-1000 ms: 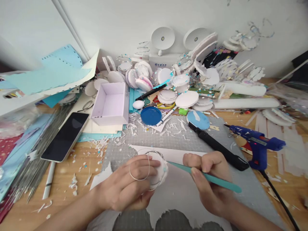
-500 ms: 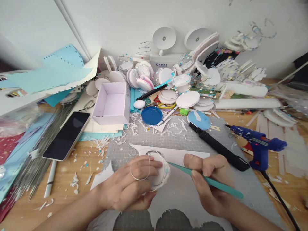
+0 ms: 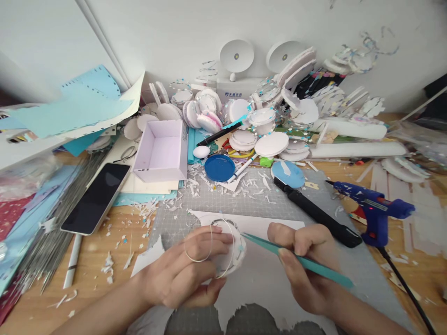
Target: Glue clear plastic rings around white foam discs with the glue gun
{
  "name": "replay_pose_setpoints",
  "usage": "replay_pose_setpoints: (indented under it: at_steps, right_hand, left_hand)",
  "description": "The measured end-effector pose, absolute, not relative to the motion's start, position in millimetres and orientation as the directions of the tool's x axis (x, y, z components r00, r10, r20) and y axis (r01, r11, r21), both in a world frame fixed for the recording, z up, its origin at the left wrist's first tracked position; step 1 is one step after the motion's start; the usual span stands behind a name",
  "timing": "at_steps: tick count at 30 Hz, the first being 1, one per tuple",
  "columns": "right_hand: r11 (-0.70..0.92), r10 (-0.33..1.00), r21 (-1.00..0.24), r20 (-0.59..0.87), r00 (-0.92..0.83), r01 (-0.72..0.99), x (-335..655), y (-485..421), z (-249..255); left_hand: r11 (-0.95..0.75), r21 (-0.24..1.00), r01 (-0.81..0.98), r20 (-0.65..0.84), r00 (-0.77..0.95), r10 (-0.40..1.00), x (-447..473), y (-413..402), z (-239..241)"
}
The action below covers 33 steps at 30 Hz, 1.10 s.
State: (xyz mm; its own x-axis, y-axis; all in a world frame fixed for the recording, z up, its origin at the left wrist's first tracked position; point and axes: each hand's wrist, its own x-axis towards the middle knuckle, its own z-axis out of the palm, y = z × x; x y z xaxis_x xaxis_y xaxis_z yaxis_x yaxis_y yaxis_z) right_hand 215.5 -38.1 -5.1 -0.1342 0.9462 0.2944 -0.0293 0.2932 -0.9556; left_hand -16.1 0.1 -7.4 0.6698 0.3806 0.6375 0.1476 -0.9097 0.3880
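My left hand [image 3: 193,265] is closed around a white round disc [image 3: 238,253] with a ragged edge and small pale-blue bits on its rim. A thin white wire loop [image 3: 198,260] curls over the back of that hand's fingers. In my right hand [image 3: 303,265] is a pair of teal tweezers [image 3: 323,271], pinched between thumb and fingers. Their tip points left and lies close to the disc's right rim; whether it touches I cannot tell. Underneath both hands lies a white sheet [image 3: 265,288] with rounded cut-outs along its near edge.
A blue glue gun [image 3: 375,207] stands on the right, its cord running toward me. Beside it lies a black-handled tool [image 3: 317,216]. A phone [image 3: 98,197], a lilac box [image 3: 160,151] and a blue lid [image 3: 219,168] are farther left. White discs [image 3: 271,144] crowd the back.
The disc in my left hand has turned slightly, and the wire loop has shifted a little left. My right hand and the tweezers have hardly moved.
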Motion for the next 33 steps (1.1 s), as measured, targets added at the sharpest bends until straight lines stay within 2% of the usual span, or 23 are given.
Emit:
replay_pose_setpoints:
  at_steps: [5,9,22,26,33]
  right_hand:
    - [0.188,0.980,-0.967,0.197,-0.035,-0.169,214.5,-34.8,-7.5]
    - [0.128,0.989,-0.959,0.143,-0.041,-0.252,213.4,-32.1,-7.9]
    - [0.158,0.975,-0.966,0.186,-0.124,-0.204,216.0,-35.9,-5.8]
    - [0.120,0.980,-0.970,0.150,-0.130,-0.212,215.0,-36.5,-6.8]
    - [-0.003,0.984,-0.945,0.055,-0.168,-0.326,215.7,-32.0,-6.7]
  left_hand:
    - [-0.944,0.299,0.141,0.693,0.648,0.316,-13.1,2.6,-1.8]
    - [-0.956,0.228,0.184,0.712,0.638,0.293,-11.5,4.7,1.3]
    - [-0.964,0.217,0.151,0.698,0.666,0.262,-14.6,1.1,-7.4]
    - [-0.967,0.203,0.156,0.696,0.671,0.254,-14.6,0.9,-7.3]
    - [-0.967,0.204,0.151,0.687,0.681,0.251,-15.7,-0.3,-8.0]
